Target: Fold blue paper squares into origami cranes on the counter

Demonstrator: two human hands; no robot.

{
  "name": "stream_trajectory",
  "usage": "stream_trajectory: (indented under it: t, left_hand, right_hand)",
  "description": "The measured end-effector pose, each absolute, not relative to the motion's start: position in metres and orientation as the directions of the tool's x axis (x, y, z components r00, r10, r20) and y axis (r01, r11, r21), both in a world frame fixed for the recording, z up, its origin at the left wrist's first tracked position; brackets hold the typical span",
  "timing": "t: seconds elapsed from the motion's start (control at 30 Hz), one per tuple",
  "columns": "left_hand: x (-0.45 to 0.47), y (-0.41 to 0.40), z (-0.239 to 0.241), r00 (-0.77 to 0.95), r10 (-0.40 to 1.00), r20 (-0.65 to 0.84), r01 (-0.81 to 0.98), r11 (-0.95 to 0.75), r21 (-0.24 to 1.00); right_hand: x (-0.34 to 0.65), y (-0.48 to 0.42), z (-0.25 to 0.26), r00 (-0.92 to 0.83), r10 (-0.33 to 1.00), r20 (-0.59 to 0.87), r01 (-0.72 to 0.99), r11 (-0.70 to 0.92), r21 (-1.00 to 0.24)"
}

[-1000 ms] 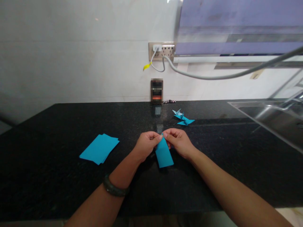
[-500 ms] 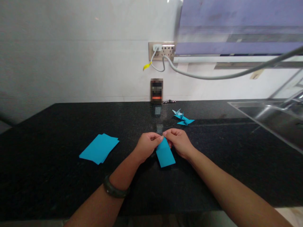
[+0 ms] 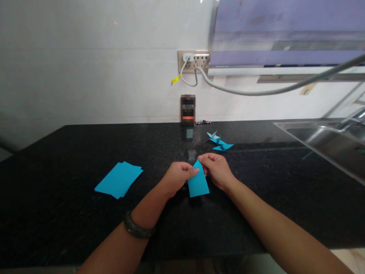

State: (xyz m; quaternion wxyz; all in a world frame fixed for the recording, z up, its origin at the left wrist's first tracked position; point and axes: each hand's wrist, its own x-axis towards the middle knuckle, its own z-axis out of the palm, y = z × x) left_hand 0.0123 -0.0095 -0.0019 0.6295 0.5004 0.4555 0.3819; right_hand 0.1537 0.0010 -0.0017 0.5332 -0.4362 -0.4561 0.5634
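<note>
A folded sheet of blue paper (image 3: 199, 185) is held up between my hands, above the dark counter. Its top narrows to a point and its lower edge is straight. My left hand (image 3: 179, 177) pinches it from the left, thumb lying across the front face. At the tip, the thumb and finger of my right hand (image 3: 217, 169) grip the paper's upper right edge. The other fingers of both hands are curled, partly hidden behind the paper. Beyond my right hand several folded blue paper cranes (image 3: 221, 144) sit close together.
A stack of blue paper sheets (image 3: 119, 179) lies left on the black counter (image 3: 71, 224). A phone with a blurred screen (image 3: 188, 109) leans on the wall, a beaded strap (image 3: 203, 122) beside it. Right is a metal sink (image 3: 336, 142); a grey cable (image 3: 251, 92) hangs from the socket (image 3: 199, 61).
My left thumb has slid down from the tip onto the paper's face. The right hand stays at the tip, and the paper has turned slightly, its lower edge shifting up and left.
</note>
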Motion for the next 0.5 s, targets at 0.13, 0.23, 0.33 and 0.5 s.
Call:
stream_trajectory:
  t: [0.13, 0.23, 0.33, 0.5]
  left_hand:
    - [0.0127, -0.0095, -0.0006, 0.281, 0.938, -0.201, 0.001, 0.21, 0.978]
    - [0.0123, -0.0103, 0.001, 0.28, 0.939, -0.198, 0.021, 0.2, 0.979]
    - [0.0116, -0.0112, 0.0025, 0.281, 0.941, -0.188, 0.025, 0.189, 0.982]
    - [0.0112, -0.0111, 0.0031, 0.291, 0.938, -0.188, 0.027, 0.188, 0.982]
  right_hand:
    - [0.1535, 0.0004, -0.0015, -0.052, 0.999, -0.015, -0.204, -0.026, -0.979]
    - [0.1538, 0.0005, -0.003, -0.059, 0.998, -0.008, -0.196, -0.019, -0.98]
    - [0.1535, 0.0009, -0.0043, -0.06, 0.998, 0.006, -0.187, -0.005, -0.982]
    - [0.1516, 0.0002, -0.0015, -0.051, 0.999, -0.007, -0.184, -0.016, -0.983]
